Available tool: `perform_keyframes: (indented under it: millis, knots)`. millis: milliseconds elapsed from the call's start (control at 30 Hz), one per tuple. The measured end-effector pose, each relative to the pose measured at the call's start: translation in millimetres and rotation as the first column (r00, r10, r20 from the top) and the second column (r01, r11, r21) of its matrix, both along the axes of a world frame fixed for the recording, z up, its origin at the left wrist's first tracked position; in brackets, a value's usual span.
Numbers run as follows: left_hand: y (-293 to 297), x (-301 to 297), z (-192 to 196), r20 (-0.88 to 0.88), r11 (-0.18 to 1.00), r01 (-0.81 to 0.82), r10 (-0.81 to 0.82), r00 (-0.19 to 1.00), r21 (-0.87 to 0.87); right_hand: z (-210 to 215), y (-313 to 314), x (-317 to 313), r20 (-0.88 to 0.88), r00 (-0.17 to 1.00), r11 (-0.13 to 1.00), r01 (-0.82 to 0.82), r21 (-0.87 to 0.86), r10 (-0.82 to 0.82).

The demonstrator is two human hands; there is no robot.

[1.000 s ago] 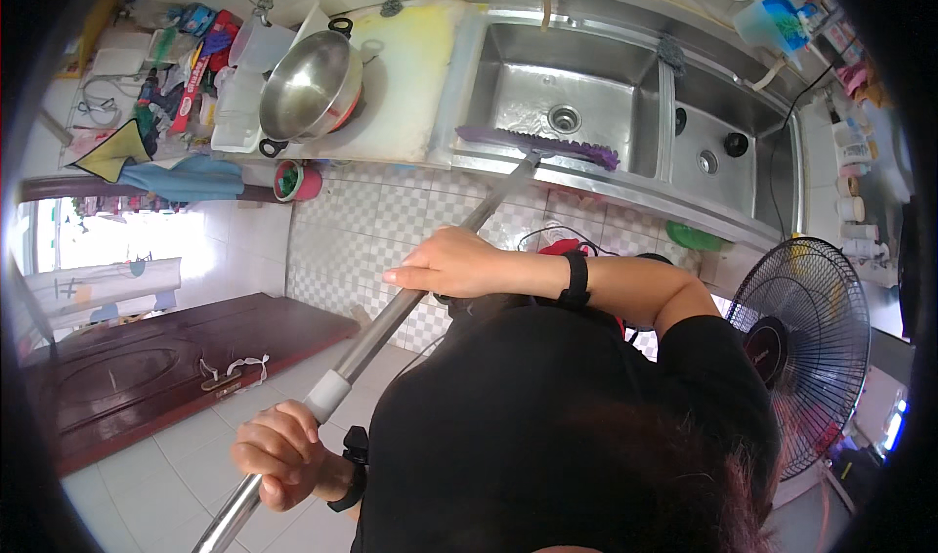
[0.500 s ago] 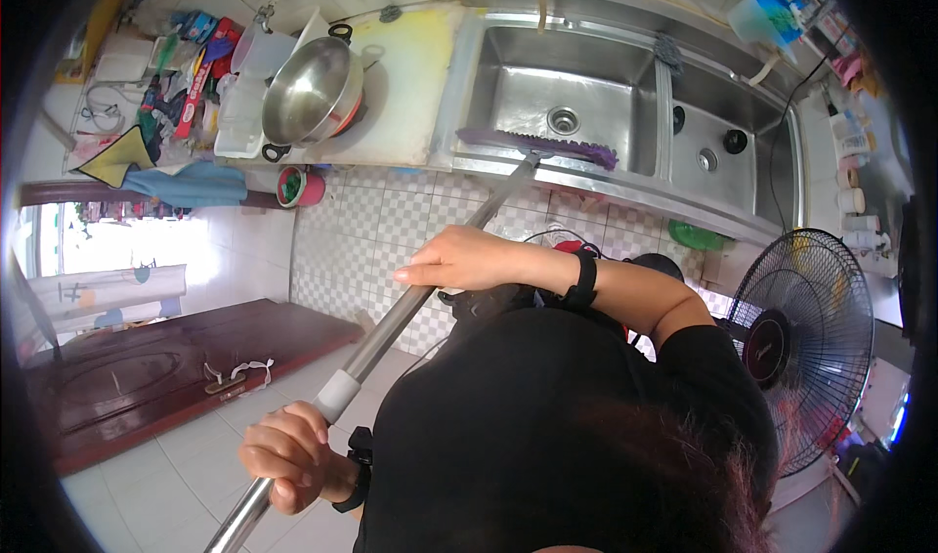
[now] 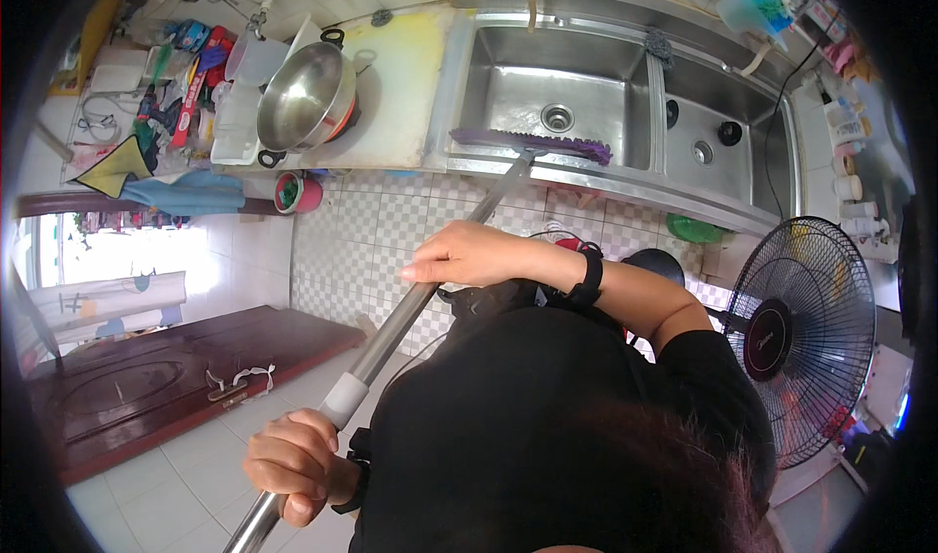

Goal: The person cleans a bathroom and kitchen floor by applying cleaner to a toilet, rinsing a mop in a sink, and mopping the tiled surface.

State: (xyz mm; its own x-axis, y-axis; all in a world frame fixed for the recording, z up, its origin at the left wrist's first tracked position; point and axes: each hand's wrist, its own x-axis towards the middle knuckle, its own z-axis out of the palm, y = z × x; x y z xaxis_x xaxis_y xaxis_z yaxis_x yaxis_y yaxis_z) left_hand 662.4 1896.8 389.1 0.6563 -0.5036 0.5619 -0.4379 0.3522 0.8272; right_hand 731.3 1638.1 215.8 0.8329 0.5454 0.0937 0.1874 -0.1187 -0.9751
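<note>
1. At the lower left of the frame I see the dark red door (image 3: 186, 387); in my judgement, the pole's tail should swing gently on this side.
2. More to the right, the left hand (image 3: 293, 463) has its fingers clenched around the metal pole (image 3: 391, 340), below the white collar (image 3: 344, 399). This is a good place for steering, I think.
3. At the upper left, the wide pan (image 3: 305, 99) with 2 dark handles stands on the counter. A short, calm stroke would be safer near it.
4. Near the centre, the right hand (image 3: 469, 253) lies across the pole, its fingers bent over and grasping it. How tight they press, I cannot tell. With 2 hands well apart, the control should be better.
5. At the upper middle, the purple fringed head (image 3: 532, 147), at the pole's end, appears along the front edge of the steel sink (image 3: 528, 89). I cannot tell if they touch; a watchful eye there is wise.
6. At the right, the black fan (image 3: 801, 343) is near the right elbow, so this elbow should move closely to the body.
</note>
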Motion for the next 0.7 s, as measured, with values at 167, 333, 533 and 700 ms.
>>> perform_keyframes:
  millis: [167, 333, 533, 700]
  knots:
    - [-0.7, 1.0, 1.1, -0.006, 1.0, -0.009, 0.009, 1.0, 0.0, 3.0, -2.1, 1.6, 0.002, 1.0, 1.0, -0.009, -0.023, 0.009]
    - [-0.7, 1.7, 1.1, -0.01, 1.0, -0.027, 0.027, 1.0, -0.003, -2.1, -1.1, 6.0, 0.007, 1.0, 0.999, -0.027, -0.037, 0.028]
    - [-4.6, 1.2, 0.9, -0.014, 0.997, -0.068, 0.069, 0.998, 0.019, -10.5, -11.4, 14.9, 0.039, 0.992, 0.99, 0.126, -0.056, -0.124]
    - [1.1, 4.7, 1.8, -0.015, 1.0, -0.021, 0.021, 1.0, -0.003, -93.6, -68.1, 72.7, 0.063, 0.845, 0.783, 0.517, -0.347, -0.531]
